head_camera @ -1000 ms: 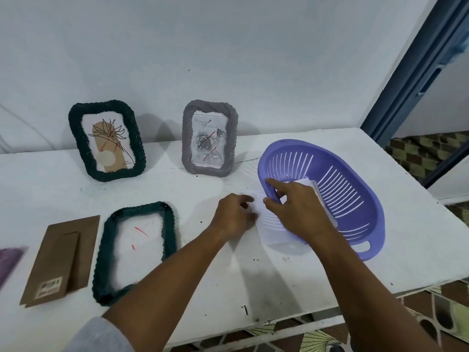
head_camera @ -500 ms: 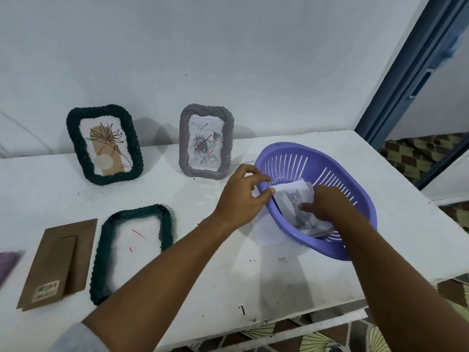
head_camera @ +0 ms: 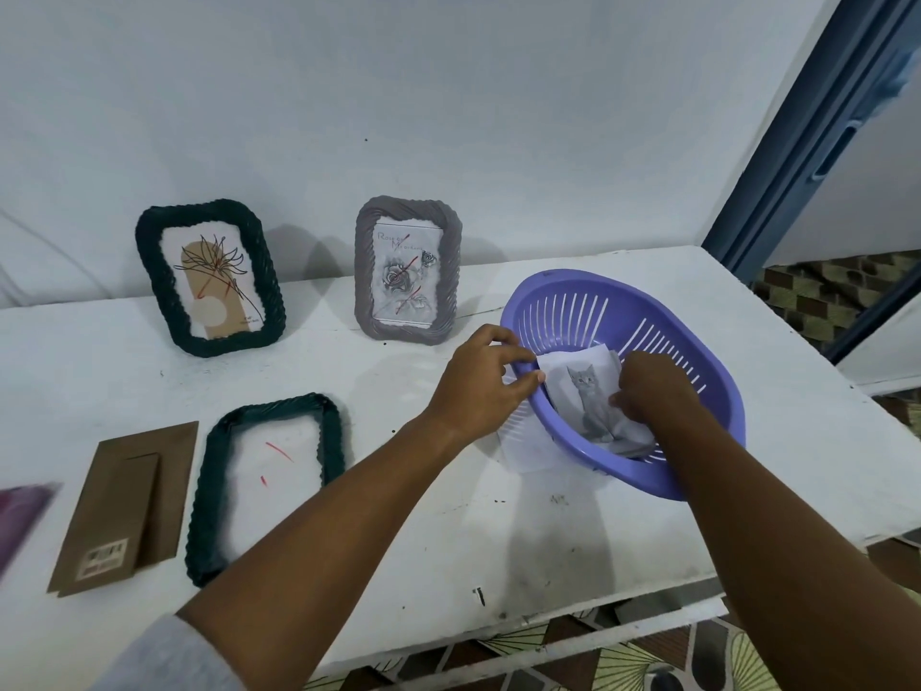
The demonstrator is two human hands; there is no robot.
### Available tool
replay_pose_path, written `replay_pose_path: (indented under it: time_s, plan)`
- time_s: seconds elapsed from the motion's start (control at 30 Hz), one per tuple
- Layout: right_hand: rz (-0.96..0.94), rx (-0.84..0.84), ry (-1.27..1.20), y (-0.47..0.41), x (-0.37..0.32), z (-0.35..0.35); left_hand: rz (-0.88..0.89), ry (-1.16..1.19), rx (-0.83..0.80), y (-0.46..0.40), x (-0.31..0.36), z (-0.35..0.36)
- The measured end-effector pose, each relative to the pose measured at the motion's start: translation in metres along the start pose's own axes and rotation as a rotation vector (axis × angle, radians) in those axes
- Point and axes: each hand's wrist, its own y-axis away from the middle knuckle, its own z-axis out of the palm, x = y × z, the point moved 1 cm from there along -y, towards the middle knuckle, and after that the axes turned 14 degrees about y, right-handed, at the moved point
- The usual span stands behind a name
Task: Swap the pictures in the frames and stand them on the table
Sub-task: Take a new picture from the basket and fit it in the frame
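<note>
A purple slotted basket [head_camera: 697, 351] sits tilted at the right of the white table [head_camera: 423, 516]. Inside it lies a paper picture of a grey kitten [head_camera: 585, 391]. My left hand [head_camera: 478, 381] pinches the basket's near rim by the picture's top left corner. My right hand [head_camera: 653, 391] is inside the basket, fingers closed on the picture's right edge. A dark green frame [head_camera: 209, 276] with a flower drawing and a grey frame [head_camera: 406, 269] with a rose print stand against the wall. An empty dark green frame [head_camera: 209, 491] lies flat at the front left, beside its brown backing board [head_camera: 124, 501].
Another white sheet [head_camera: 521, 441] lies partly under the basket. A blurred purple object [head_camera: 20, 511] shows at the far left edge. A blue door frame [head_camera: 817, 122] stands at the right, past the table's end. Patterned floor shows below the front edge.
My right hand went from on top of the paper down into the basket, which tipped up. My left hand rose to the basket's rim. The kitten picture now shows face up.
</note>
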Motion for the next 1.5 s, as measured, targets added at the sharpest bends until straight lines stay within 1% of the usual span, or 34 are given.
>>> replay_pose_path:
  time_s: [0.17, 0.27, 0.33, 0.4, 0.47, 0.57, 0.63, 0.67, 0.77, 0.87, 0.93, 1.0, 1.07, 1.13, 1.23, 1.33, 1.4, 1.5]
  plan:
    - [0.024, 0.036, -0.049, -0.004, 0.0, 0.003, -0.001, -0.009, -0.004, 0.0, 0.001, 0.001]
    - [-0.001, 0.088, -0.177, -0.007, 0.003, -0.004, 0.01, -0.016, -0.007, -0.001, 0.0, -0.001]
    - [-0.056, 0.123, -0.392, -0.003, 0.004, -0.014, 0.04, 0.012, 0.019, -0.002, 0.002, -0.003]
    - [-0.127, 0.091, -0.716, 0.01, 0.001, -0.026, 0.051, 0.094, 0.069, -0.004, 0.005, -0.006]
    - [-0.183, -0.001, -1.003, 0.026, -0.005, -0.034, -0.002, 0.219, 0.096, -0.007, 0.009, -0.008]
    - [-0.212, -0.144, -1.294, 0.048, -0.018, -0.038, -0.146, 0.483, 0.075, -0.007, 0.017, -0.01]
    - [-0.24, -0.225, -1.424, 0.058, -0.025, -0.038, -0.199, 0.598, 0.051, -0.004, 0.022, -0.014]
    - [-0.257, -0.236, -1.442, 0.061, -0.027, -0.037, -0.204, 0.628, 0.045, -0.003, 0.023, -0.016]
    - [-0.267, -0.194, -1.428, 0.067, -0.032, -0.034, -0.176, 0.674, 0.062, 0.0, 0.021, -0.024]
    - [-0.291, -0.165, -1.428, 0.071, -0.038, -0.038, -0.161, 0.615, 0.071, 0.002, 0.016, -0.028]
    - [-0.302, -0.136, -1.415, 0.072, -0.043, -0.041, -0.169, 0.581, 0.113, 0.002, 0.012, -0.031]
    - [-0.279, -0.009, -1.295, 0.071, -0.049, -0.043, -0.181, 0.58, 0.171, 0.002, 0.01, -0.039]
    - [-0.242, 0.125, -1.148, 0.071, -0.054, -0.045, -0.191, 0.631, 0.2, 0.006, 0.01, -0.052]
    - [-0.251, 0.159, -1.104, 0.072, -0.059, -0.048, -0.196, 0.702, 0.208, 0.011, 0.008, -0.071]
    - [-0.36, 0.049, -1.189, 0.078, -0.074, -0.054, -0.196, 0.741, 0.206, 0.023, -0.002, -0.107]
    - [-0.464, -0.075, -1.421, 0.086, -0.101, -0.056, -0.213, 0.721, 0.229, 0.038, -0.013, -0.138]
    - [-0.471, -0.121, -1.461, 0.09, -0.123, -0.052, -0.242, 0.681, 0.272, 0.053, -0.023, -0.155]
    - [-0.479, -0.199, -1.452, 0.098, -0.155, -0.037, -0.301, 0.631, 0.338, 0.081, -0.041, -0.173]
